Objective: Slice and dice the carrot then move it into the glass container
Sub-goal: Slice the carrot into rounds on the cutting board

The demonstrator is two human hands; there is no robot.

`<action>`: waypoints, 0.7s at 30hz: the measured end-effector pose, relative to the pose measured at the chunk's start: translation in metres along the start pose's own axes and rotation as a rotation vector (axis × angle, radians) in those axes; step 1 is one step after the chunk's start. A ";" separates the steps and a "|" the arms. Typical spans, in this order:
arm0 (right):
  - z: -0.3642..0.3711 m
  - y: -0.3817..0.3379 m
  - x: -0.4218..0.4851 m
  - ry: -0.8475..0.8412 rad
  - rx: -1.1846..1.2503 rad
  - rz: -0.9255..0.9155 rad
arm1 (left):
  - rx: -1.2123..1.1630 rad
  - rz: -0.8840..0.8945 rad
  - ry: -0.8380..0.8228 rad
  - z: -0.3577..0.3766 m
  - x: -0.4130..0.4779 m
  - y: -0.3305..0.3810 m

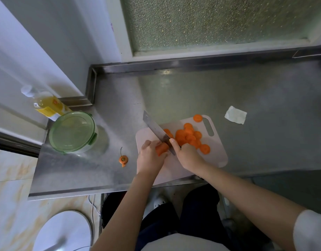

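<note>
A short stub of carrot [161,149] lies on the pale pink cutting board [216,156], and my left hand [150,159] grips it from the left. My right hand [187,154] grips the handle of a cleaver [157,128], forefinger along its spine, with the blade standing against the cut end of the stub. Several round carrot slices [189,137] lie in a heap on the board to the right of the blade. The glass container [73,132] with its green lid closed stands on the steel counter to the left.
A cut-off carrot top [123,159] lies on the counter left of the board. An oil bottle [45,104] stands behind the container. A crumpled white paper [235,115] lies at the right. The board overhangs the counter's front edge [83,192].
</note>
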State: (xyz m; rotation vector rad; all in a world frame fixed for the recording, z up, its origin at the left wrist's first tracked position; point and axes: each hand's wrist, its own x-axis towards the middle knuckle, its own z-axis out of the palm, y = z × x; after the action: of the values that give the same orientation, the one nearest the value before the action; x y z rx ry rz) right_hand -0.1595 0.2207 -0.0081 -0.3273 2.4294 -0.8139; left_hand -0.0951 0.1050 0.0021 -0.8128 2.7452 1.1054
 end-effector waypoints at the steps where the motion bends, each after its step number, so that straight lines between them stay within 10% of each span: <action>1: 0.000 -0.001 -0.001 0.010 -0.008 -0.009 | -0.018 -0.004 0.018 0.000 -0.002 -0.001; 21: -0.021 0.001 -0.011 0.032 0.097 0.134 | -0.020 -0.019 0.081 -0.001 -0.006 -0.002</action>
State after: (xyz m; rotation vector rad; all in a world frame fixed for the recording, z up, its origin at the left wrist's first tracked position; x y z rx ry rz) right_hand -0.1628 0.2362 0.0101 -0.1133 2.4019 -0.8798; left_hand -0.0886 0.1063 0.0033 -0.9039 2.7892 1.1228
